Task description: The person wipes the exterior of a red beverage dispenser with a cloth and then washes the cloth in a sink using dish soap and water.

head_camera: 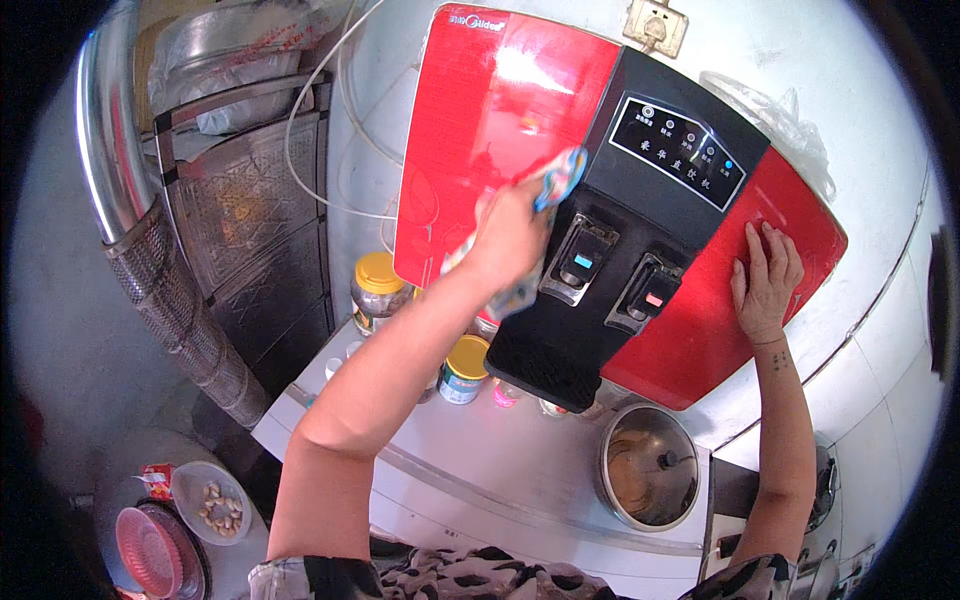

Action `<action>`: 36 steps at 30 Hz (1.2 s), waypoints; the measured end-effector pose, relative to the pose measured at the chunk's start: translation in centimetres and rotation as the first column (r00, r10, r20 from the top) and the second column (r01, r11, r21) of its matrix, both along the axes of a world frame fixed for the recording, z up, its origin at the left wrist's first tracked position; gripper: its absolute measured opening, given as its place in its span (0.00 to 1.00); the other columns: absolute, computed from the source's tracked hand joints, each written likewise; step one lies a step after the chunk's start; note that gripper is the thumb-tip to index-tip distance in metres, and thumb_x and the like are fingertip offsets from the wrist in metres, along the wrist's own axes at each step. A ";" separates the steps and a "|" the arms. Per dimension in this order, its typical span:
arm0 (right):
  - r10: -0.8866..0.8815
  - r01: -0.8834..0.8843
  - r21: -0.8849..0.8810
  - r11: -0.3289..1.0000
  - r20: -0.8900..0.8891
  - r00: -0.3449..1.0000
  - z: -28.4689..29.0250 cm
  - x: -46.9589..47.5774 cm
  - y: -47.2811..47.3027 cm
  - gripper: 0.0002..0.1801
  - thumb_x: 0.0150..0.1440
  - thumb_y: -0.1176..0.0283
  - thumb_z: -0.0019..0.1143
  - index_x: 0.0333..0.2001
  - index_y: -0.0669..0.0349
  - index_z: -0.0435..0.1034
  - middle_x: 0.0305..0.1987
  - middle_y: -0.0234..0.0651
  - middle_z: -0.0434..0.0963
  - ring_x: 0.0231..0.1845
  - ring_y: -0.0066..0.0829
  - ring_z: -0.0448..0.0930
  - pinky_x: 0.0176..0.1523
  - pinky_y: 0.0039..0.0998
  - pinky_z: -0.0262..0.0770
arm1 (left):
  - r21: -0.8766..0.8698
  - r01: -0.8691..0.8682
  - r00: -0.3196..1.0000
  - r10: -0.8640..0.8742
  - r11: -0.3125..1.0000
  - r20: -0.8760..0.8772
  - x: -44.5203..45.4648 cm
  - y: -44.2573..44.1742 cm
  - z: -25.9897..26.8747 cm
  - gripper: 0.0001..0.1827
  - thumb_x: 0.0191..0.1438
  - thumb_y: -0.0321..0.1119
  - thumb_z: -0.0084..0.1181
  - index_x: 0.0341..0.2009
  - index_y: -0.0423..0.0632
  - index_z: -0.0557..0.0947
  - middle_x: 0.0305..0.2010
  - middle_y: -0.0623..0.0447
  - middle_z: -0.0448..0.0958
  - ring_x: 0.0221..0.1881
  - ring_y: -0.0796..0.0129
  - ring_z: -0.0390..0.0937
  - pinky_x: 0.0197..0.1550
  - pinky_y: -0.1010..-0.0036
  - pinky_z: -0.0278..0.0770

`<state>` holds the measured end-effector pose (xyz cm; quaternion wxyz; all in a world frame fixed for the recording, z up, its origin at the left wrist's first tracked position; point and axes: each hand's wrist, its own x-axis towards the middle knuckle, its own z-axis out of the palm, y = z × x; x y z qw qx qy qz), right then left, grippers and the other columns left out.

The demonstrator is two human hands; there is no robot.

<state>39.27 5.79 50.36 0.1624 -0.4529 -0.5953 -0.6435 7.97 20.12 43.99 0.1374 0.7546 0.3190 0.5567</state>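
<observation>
A wall-mounted Midea water dispenser (480,112) with red side panels and a black middle fills the upper part of the view. My left hand (510,232) grips a patterned cloth (562,180) against the left red panel, close to the black strip. Part of the cloth hangs below the hand. My right hand (769,277) rests on the right red panel with its fingers spread, holding nothing. Between the hands are the blue-marked tap (581,259) and the red-marked tap (651,298). Below them juts the black drip tray (544,367).
Under the dispenser, a white cabinet top (487,450) bears a yellow-lidded jar (377,281), a yellow-lidded tin (463,371) and a glass-lidded pot (649,469). A metal pipe (112,150) stands at left. Lower left are a white bowl (211,502) and a pink basket (148,551). A wall socket (655,28) is above.
</observation>
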 end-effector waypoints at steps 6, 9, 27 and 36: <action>-0.037 0.037 0.001 0.999 0.015 0.999 0.1 0.3 -0.7 0.25 0.55 0.65 0.49 0.57 0.53 0.62 0.61 0.35 0.59 0.62 0.38 0.55 0.62 0.39 0.48 | -0.237 0.113 0.991 -0.128 0.965 -0.050 -0.4 0.0 -10.4 0.13 0.50 0.23 0.47 0.42 0.45 0.76 0.38 0.38 0.76 0.42 0.54 0.76 0.42 0.64 0.72; -0.022 0.022 -0.004 1.000 0.010 1.000 0.2 0.3 -0.7 0.25 0.55 0.66 0.49 0.57 0.53 0.62 0.61 0.35 0.60 0.62 0.38 0.56 0.62 0.39 0.48 | -0.225 0.154 0.985 -0.167 0.962 -0.041 -0.7 0.5 -14.7 0.15 0.50 0.22 0.48 0.44 0.46 0.76 0.42 0.41 0.75 0.45 0.56 0.75 0.46 0.65 0.71; 0.073 -0.074 -0.028 0.997 -0.023 0.997 0.1 0.3 -1.0 0.23 0.51 0.73 0.51 0.53 0.55 0.66 0.58 0.33 0.64 0.59 0.35 0.61 0.60 0.36 0.53 | -0.007 0.720 0.529 -0.543 0.694 0.652 -1.1 0.2 2.3 0.22 0.61 0.41 0.40 0.55 0.44 0.69 0.54 0.50 0.69 0.52 0.69 0.67 0.57 0.70 0.62; 0.094 -0.094 -0.019 0.995 -0.023 0.995 0.1 0.7 -1.0 0.23 0.50 0.75 0.51 0.52 0.55 0.67 0.58 0.33 0.65 0.60 0.35 0.60 0.61 0.36 0.53 | 0.547 -0.119 0.977 0.000 0.829 0.214 -2.2 6.6 8.9 0.18 0.56 0.39 0.46 0.51 0.56 0.75 0.52 0.48 0.66 0.54 0.53 0.59 0.58 0.62 0.53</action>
